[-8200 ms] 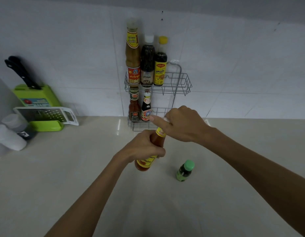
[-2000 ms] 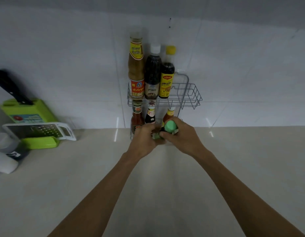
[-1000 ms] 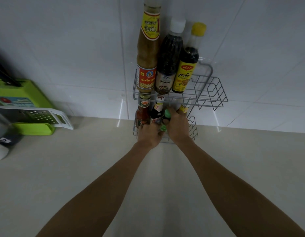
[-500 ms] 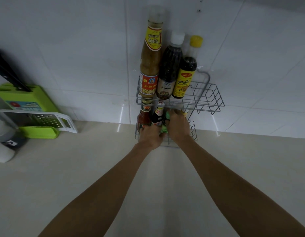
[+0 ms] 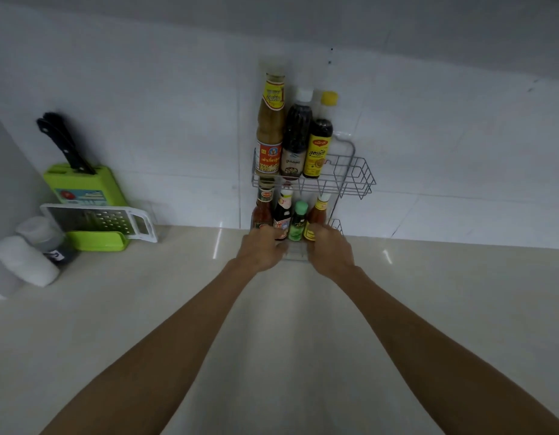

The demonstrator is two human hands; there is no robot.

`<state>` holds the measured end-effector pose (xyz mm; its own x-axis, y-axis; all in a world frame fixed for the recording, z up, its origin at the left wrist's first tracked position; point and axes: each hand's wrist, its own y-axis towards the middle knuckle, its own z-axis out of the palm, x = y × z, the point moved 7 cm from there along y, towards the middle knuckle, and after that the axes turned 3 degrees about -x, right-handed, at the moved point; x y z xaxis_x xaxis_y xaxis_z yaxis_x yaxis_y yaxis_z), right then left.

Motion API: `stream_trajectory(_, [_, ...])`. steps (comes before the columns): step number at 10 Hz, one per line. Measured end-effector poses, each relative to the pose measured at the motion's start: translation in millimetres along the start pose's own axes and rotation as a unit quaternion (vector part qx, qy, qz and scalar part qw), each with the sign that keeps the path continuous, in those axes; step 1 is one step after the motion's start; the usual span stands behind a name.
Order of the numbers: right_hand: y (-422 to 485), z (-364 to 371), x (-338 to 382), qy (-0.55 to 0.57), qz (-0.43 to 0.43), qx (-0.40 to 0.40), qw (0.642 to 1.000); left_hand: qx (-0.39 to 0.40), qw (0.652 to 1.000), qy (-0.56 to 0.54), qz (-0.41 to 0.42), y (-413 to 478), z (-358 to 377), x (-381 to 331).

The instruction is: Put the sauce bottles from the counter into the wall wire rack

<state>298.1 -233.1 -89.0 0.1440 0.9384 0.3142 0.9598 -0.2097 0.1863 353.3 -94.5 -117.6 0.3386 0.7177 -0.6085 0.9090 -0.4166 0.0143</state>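
Note:
The wall wire rack [image 5: 356,177] has two tiers. In its lower tier a small green-capped bottle [image 5: 298,222] stands upright between a dark bottle [image 5: 282,215] and an orange sauce bottle [image 5: 320,211], with a red sauce bottle [image 5: 263,211] at the far left. Three tall bottles [image 5: 297,136] fill the left of the upper tier. My left hand [image 5: 259,249] and my right hand [image 5: 330,249] sit at the front of the lower tier, either side of the green-capped bottle, fingers loosely bent and holding nothing.
A green knife block [image 5: 83,183] with black-handled knives stands at the left wall, with a white grater [image 5: 99,218] leaning on it. White containers [image 5: 24,262] lie at the far left. The pale counter [image 5: 428,309] stretches in front and to the right.
The green-capped bottle went from my hands into the lower tier and now stands free. Both hands have drawn back and down a little from it.

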Motion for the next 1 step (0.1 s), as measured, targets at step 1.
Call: stream_trajectory(1, [-20.5,-24.3,6.3,-0.004,-0.007,-0.02,1.0,-0.008,1.0,0.012,0.025,-20.8,-15.7,-17.4])
